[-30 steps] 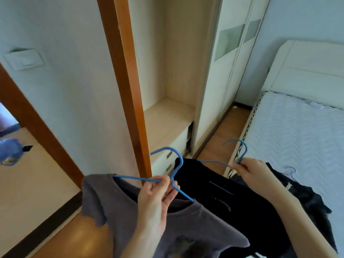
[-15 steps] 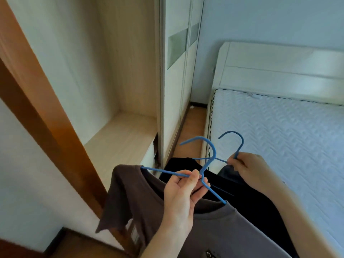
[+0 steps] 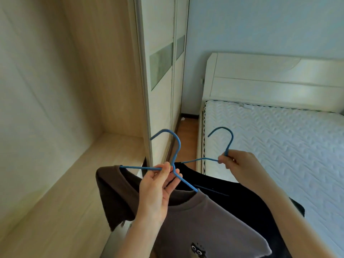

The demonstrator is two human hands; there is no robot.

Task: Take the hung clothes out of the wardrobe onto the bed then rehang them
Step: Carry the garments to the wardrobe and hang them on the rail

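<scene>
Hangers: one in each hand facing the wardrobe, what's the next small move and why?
Probably lift the left hand and its brown shirt toward the wardrobe. Both shirts hang on blue hangers, the right hand holds the black shirt, and no rail is in view yet.

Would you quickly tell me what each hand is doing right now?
Left hand: closed on the blue wire hanger carrying the grey-brown T-shirt.
Right hand: closed on the second blue wire hanger carrying the black garment.
</scene>
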